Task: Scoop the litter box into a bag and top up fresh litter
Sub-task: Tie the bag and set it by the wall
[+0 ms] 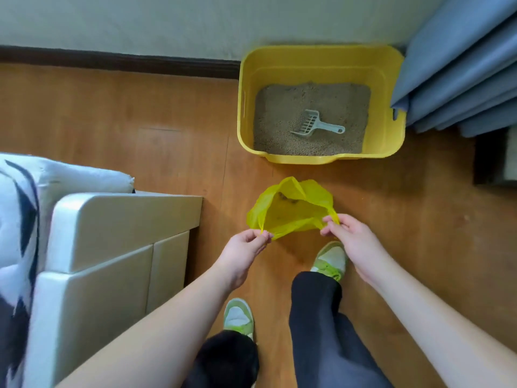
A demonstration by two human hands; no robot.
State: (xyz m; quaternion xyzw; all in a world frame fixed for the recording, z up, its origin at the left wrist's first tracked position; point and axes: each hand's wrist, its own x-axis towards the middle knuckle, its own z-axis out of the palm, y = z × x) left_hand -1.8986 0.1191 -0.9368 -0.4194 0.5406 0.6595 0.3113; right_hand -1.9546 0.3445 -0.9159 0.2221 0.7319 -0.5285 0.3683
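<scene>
A yellow litter box (pixel 387 135) stands on the wooden floor against the wall, holding grey-brown litter (pixel 282 107). A pale grey slotted scoop (pixel 314 125) lies on the litter, handle pointing right. In front of the box hangs a thin yellow plastic bag (pixel 293 211), its mouth spread wide, with a few dark bits inside. My left hand (pixel 244 249) pinches the bag's left rim. My right hand (pixel 351 236) pinches the right rim. Both hands are below the box, over the floor.
A white bed frame with drawers (pixel 112 247) and patterned bedding (pixel 16 219) fill the left side. Blue curtains (pixel 461 63) hang at the right, touching the box's far corner. A dark object (pixel 492 161) sits at the right edge. My green shoes (pixel 330 260) stand on the floor.
</scene>
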